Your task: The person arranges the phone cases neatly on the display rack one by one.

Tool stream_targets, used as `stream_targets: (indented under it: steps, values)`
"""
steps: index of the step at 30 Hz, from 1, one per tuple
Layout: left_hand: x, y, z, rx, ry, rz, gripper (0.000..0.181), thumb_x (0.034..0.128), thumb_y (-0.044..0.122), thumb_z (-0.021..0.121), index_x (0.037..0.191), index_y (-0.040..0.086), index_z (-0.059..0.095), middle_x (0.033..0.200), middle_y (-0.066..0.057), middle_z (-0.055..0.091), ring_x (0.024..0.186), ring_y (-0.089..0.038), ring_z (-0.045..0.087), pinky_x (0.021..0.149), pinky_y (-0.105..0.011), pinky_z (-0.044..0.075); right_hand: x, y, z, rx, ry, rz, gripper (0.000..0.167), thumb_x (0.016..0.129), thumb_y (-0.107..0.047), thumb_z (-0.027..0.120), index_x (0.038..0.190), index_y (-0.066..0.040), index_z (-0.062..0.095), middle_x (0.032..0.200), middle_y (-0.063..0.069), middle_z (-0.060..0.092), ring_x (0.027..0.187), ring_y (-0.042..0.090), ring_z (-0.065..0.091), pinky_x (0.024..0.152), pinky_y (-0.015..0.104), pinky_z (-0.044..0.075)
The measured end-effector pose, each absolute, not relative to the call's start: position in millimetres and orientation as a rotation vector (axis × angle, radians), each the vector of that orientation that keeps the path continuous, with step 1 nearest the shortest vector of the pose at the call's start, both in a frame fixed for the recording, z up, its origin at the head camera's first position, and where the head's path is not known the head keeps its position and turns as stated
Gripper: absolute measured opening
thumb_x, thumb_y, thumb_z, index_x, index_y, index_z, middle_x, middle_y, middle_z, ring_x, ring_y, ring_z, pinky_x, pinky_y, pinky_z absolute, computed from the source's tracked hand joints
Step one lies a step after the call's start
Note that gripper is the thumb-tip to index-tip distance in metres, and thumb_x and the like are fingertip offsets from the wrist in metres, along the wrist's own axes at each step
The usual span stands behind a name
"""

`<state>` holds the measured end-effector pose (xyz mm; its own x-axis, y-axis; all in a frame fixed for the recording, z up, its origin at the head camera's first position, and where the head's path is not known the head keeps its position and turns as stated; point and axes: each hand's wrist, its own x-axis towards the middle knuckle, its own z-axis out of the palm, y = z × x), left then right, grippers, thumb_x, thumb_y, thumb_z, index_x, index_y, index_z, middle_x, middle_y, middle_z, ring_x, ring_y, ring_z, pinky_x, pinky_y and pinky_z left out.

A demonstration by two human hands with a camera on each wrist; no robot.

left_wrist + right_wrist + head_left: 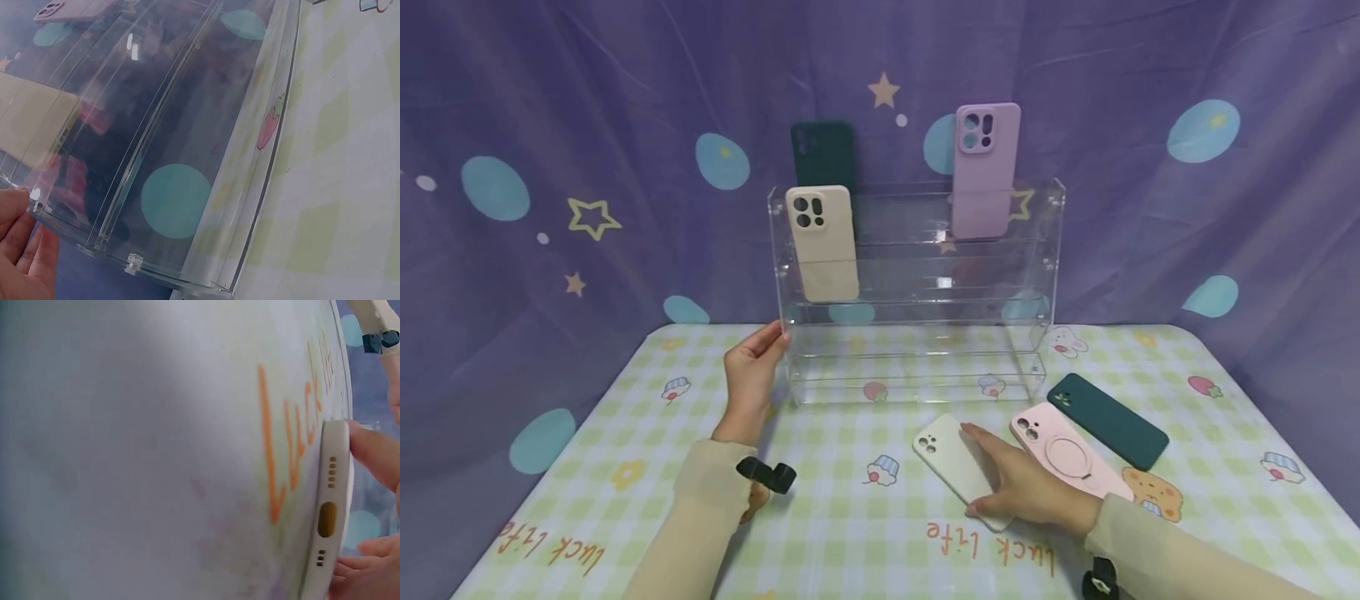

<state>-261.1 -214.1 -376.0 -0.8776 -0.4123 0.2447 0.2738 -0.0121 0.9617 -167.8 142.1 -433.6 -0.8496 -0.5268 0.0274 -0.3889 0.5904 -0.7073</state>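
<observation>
My left hand (752, 367) pinches the left side of a clear acrylic display stand (917, 367); the left wrist view shows the fingers (40, 256) at its side panel. Over a white phone case (951, 458) lying on the table, my right hand (1030, 483) spreads its thumb and fingers to opposite edges and grips it. The case's end with port cutouts (328, 512) shows in the right wrist view. Beside that hand lie a pink phone case (1067, 454) with a ring and a dark green phone case (1108, 421).
On the stand's upper tiers stand a cream phone case (825, 250), a second green case (822, 154) behind it, and a purple case (987, 179) at the right. A checked cloth (647, 433) covers the table; a purple curtain (625, 100) hangs behind.
</observation>
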Motion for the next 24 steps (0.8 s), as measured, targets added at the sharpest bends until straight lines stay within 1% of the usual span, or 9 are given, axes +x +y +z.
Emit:
stream_targets:
  steps: [4,9,13,14,17,19,21,23,24]
  values:
    - [-261.8,-213.2,-376.8,0.155,-1.798,-1.945,0.034,0.0832,0.006,0.072,0.114,-0.006,0.063,0.083,0.018,0.069,0.083,0.0,0.065,0.076,-0.015,0.052,-166.5,138.5,-430.0,-0.827,2.652,-1.072,0.102,0.063,-0.018,0.086,0.146,-0.001,0.028,0.148,0.022,0.032,0.135,0.038,0.032,0.108,0.05,0.027]
    - [-263.0,-212.8,-377.6,0.16,-1.797,-1.947,0.034,0.0833,0.006,0.072,0.114,-0.006,0.063,0.082,0.019,0.069,0.083,0.0,0.065,0.077,-0.016,0.052,-161.4,130.6,-422.4,-0.928,2.686,-0.994,0.099,0.064,-0.005,0.083,0.146,0.0,0.027,0.151,0.022,0.025,0.137,0.038,0.027,0.109,0.05,0.026]
    - [-263.4,-213.5,-376.4,0.163,-1.809,-1.921,0.032,0.084,0.007,0.071,0.113,-0.004,0.065,0.082,0.02,0.069,0.083,0.0,0.064,0.077,-0.015,0.051,-159.8,126.8,-417.9,-0.95,2.763,-0.93,0.098,0.063,-0.008,0.085,0.144,0.003,0.03,0.152,0.021,0.025,0.137,0.036,0.029,0.108,0.047,0.028]
    - [-263.3,-213.8,-376.0,0.165,-1.81,-1.92,0.032,0.084,0.008,0.071,0.113,-0.004,0.065,0.082,0.02,0.069,0.083,0.0,0.064,0.077,-0.015,0.051,-159.9,126.6,-416.9,-0.947,2.786,-0.921,0.098,0.062,-0.011,0.085,0.143,0.004,0.031,0.15,0.022,0.027,0.136,0.036,0.03,0.108,0.047,0.029]
    - [-262.7,-214.0,-375.1,0.173,-1.806,-1.926,0.032,0.0834,0.007,0.072,0.113,-0.004,0.065,0.081,0.02,0.069,0.083,0.0,0.064,0.076,-0.015,0.051,-161.2,127.2,-413.7,-0.909,2.863,-0.9,0.095,0.063,-0.018,0.086,0.139,0.008,0.036,0.142,0.025,0.04,0.128,0.039,0.041,0.104,0.049,0.034]
    - [-262.0,-214.0,-374.7,0.175,-1.809,-1.928,0.033,0.083,0.007,0.072,0.113,-0.005,0.065,0.08,0.02,0.068,0.082,0.001,0.064,0.075,-0.015,0.051,-163.4,127.9,-411.1,-0.851,2.886,-0.923,0.087,0.066,-0.02,0.084,0.135,0.01,0.041,0.134,0.026,0.049,0.121,0.039,0.048,0.1,0.049,0.039]
    - [-261.4,-214.0,-374.4,0.176,-1.814,-1.927,0.034,0.0826,0.007,0.072,0.113,-0.005,0.064,0.079,0.02,0.068,0.081,0.001,0.064,0.074,-0.014,0.051,-167.2,129.0,-408.8,-0.777,2.888,-0.97,0.073,0.071,-0.019,0.081,0.13,0.009,0.049,0.125,0.023,0.058,0.113,0.036,0.056,0.094,0.046,0.046]
    - [-261.2,-214.3,-374.3,0.182,-1.811,-1.926,0.035,0.082,0.007,0.073,0.113,-0.006,0.064,0.079,0.02,0.069,0.08,0.002,0.064,0.073,-0.014,0.051,-172.6,130.5,-406.2,-0.725,2.85,-1.042,0.055,0.077,-0.015,0.077,0.123,0.007,0.057,0.115,0.019,0.065,0.101,0.03,0.063,0.083,0.038,0.053]
    - [-261.0,-214.5,-374.3,0.186,-1.805,-1.932,0.035,0.0818,0.007,0.073,0.113,-0.006,0.064,0.078,0.02,0.069,0.079,0.002,0.064,0.072,-0.014,0.051,-175.5,131.6,-405.0,-0.712,2.831,-1.073,0.046,0.079,-0.013,0.075,0.118,0.006,0.061,0.109,0.016,0.067,0.095,0.026,0.065,0.078,0.034,0.054]
